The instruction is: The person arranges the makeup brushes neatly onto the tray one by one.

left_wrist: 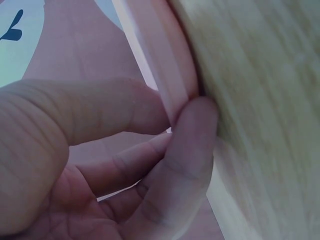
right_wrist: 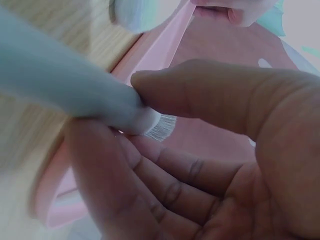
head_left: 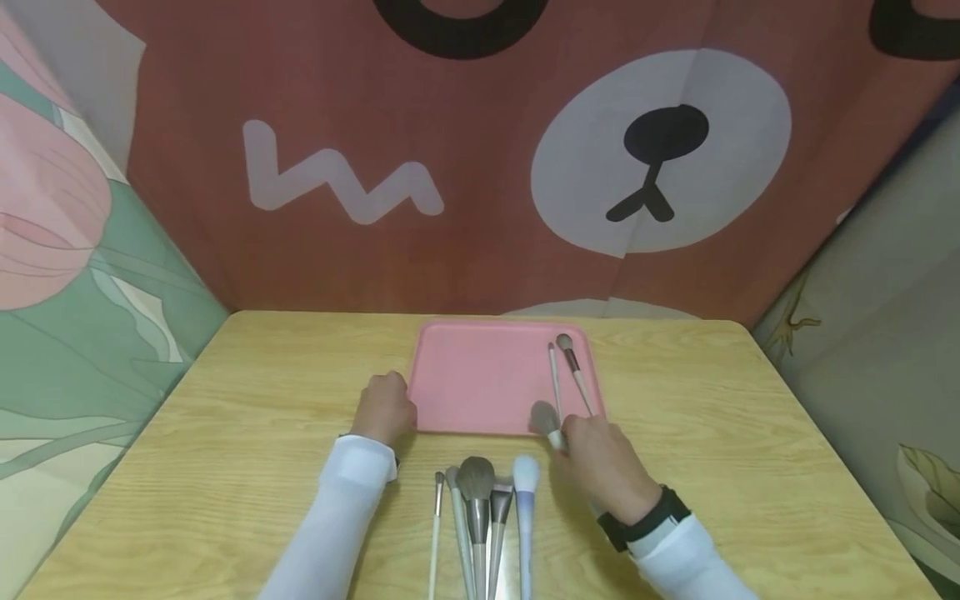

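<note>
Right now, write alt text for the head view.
The right hand holds a makeup brush at the near edge of a pink tray, whose left side the left hand grips. Two brushes lie on it; five brushes are bunched nearer the viewer.

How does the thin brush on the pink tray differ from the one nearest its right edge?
The thin brush has a narrow head, the right-edge brush a wider one. Just below the head, the thin brush is pale, the right-edge brush dark. Both lie on the tray, heads toward its far side.
</note>
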### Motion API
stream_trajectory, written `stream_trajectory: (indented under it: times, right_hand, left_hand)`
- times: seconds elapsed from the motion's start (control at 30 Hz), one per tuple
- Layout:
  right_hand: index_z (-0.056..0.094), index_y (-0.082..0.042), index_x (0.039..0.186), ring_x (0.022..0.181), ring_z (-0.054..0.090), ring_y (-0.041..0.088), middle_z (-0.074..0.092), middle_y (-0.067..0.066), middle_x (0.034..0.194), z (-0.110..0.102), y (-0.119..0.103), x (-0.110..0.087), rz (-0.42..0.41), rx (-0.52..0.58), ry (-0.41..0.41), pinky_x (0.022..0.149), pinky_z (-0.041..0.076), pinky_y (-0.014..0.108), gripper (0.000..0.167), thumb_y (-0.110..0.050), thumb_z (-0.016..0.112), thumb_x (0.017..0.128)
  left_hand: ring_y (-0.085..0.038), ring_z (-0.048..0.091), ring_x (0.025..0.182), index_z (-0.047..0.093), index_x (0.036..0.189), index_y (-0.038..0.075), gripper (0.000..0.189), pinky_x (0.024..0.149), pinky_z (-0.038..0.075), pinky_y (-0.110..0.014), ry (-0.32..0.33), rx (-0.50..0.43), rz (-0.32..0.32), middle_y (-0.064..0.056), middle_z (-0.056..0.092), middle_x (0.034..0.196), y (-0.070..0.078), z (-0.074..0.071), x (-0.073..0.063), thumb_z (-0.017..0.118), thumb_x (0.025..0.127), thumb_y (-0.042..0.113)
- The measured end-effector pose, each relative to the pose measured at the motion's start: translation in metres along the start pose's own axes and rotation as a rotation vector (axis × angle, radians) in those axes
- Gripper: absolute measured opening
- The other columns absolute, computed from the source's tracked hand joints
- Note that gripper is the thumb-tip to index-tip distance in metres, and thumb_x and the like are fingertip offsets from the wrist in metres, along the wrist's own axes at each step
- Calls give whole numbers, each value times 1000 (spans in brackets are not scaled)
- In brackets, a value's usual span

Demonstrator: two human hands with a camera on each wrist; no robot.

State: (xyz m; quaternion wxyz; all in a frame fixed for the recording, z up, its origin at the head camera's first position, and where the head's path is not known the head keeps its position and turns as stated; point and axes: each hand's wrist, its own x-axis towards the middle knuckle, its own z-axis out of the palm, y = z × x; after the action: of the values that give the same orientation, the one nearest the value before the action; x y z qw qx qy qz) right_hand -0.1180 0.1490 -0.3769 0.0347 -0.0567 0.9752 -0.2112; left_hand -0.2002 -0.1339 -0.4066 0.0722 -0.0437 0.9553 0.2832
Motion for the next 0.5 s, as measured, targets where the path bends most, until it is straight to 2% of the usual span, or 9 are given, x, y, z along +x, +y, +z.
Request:
stream_trajectory:
  times: [0.27,0.5]
  right_hand:
    - [68,-1,82,51,53,14,58,4,63,-1,1,15,30,35,15,44,42,25,16,-11,76,92]
    - [65,-3,76,49,51,16,58,6,62,-2,4,34,82,109,20,46,41,28,33,-26,72,99]
  left_hand:
    - [-26,58,64,67,82,-3,8,53,47,-32,2,-1,3,-15,65,75,1,0,0,60,82,-7]
    - [-25,58,64,66,80,-2,8,53,47,-32,-2,-3,5,-15,65,74,0,2,0,60,81,-7]
